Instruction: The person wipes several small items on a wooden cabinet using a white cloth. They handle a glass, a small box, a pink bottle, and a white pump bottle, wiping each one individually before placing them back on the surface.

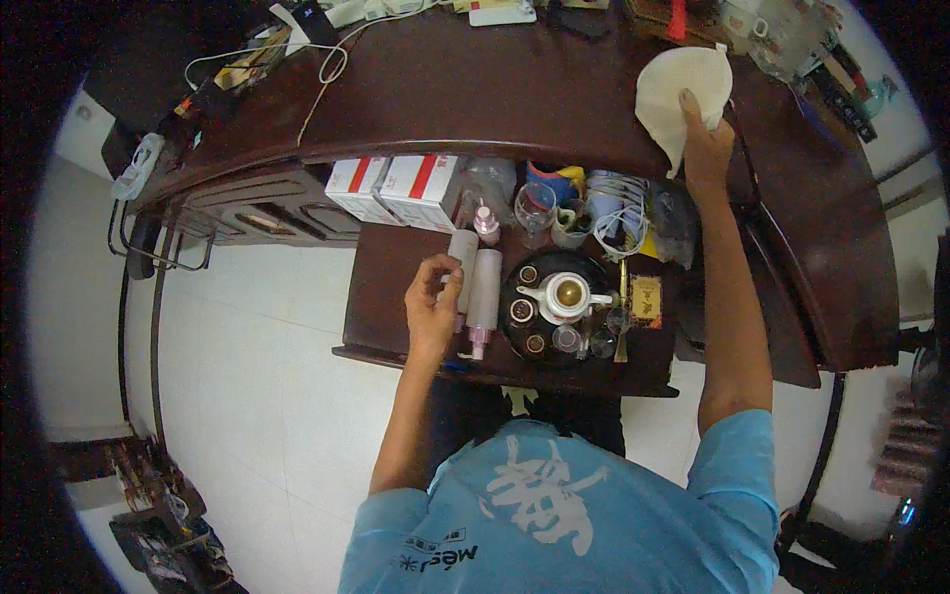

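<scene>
My right hand grips a cream cloth at the upper right, over the dark wooden desktop. The thumb lies on top of the cloth. My left hand is at the left side of a pulled-out wooden drawer, its fingers curled at a pale cylindrical bottle; whether it grips the bottle is hard to tell. Beside that lies a second pale pump bottle with a pink pump. To their right a white teapot with a gold-coloured lid knob stands on a round black tray, among small cups.
Two white boxes with red stripes, a clear glass and a bundled white cable fill the drawer's back. A small yellow box lies at its right. Plastic bags and clutter line the desktop's far edge.
</scene>
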Motion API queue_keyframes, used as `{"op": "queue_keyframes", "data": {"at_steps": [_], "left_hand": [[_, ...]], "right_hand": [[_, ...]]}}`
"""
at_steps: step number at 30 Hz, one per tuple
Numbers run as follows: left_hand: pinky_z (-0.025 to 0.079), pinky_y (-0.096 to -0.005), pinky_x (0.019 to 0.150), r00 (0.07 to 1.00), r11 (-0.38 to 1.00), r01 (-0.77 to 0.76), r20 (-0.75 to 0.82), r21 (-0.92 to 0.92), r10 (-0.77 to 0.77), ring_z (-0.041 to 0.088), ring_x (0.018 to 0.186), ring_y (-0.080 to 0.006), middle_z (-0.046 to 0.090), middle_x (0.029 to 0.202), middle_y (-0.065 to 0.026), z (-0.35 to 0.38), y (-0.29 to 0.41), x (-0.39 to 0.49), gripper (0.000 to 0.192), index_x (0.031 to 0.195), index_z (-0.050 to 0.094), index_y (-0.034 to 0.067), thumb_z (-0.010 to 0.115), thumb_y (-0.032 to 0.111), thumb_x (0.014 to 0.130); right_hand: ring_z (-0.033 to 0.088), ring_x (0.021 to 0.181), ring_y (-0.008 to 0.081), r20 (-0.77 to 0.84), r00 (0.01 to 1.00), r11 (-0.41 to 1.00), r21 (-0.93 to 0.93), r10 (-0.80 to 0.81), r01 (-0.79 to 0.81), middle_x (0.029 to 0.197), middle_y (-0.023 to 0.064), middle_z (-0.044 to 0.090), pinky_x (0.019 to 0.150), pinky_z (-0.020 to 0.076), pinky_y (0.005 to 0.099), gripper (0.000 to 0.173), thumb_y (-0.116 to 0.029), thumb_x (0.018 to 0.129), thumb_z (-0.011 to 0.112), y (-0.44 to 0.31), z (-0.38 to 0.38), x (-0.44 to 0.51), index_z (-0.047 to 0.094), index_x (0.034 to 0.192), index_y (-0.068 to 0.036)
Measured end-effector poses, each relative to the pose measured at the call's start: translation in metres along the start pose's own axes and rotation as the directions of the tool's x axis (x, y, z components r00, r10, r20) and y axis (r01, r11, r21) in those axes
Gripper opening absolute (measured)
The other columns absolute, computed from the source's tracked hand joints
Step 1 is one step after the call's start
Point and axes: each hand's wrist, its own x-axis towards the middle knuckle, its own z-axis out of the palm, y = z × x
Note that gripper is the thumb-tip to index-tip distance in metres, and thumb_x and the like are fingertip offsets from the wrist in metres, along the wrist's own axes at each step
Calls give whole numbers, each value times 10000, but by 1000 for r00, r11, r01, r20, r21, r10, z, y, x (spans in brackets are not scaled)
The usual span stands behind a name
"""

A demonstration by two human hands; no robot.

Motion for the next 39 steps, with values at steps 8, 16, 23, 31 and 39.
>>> {"op": "queue_keyframes", "data": {"at_steps": [8,16,23,31,39], "left_hand": [[484,-292,754,993,995,-95,67,38,92,594,870,-144,622,1016,-86,41,22,9,237,1099,568,2,620,32,869],[503,-341,786,966,959,-246,114,138,232,587,966,-279,552,1129,-174,63,24,18,398,1203,508,-19,650,18,833],[499,-382,818,912,842,-408,115,353,394,564,1008,-362,487,1202,-207,77,41,28,438,1227,504,15,661,34,818],[486,-439,679,871,802,-484,274,350,407,592,832,-402,550,1013,-179,95,45,21,318,1116,573,24,643,4,806],[518,-442,729,795,697,-570,504,434,337,602,860,-381,561,1082,-170,125,43,35,277,1078,571,8,599,16,803]], "right_hand": [[626,712,152,39,999,999,-38,-32,34,839,86,683,668,490,318,436,-389,824,702,2,5,-3,668,945,29],[652,697,175,53,999,999,-51,-9,12,785,109,689,671,505,332,440,-395,810,699,6,2,-2,667,878,38],[625,695,128,10,1000,994,-111,5,-4,794,83,682,639,480,278,485,-411,806,718,-1,0,-3,671,898,63],[629,700,120,65,995,992,-91,-81,87,802,75,686,630,482,274,456,-397,835,699,6,-1,0,681,930,49],[647,735,133,98,995,995,-93,-11,20,829,93,699,672,494,279,443,-387,838,689,6,0,-2,686,935,45]]}}
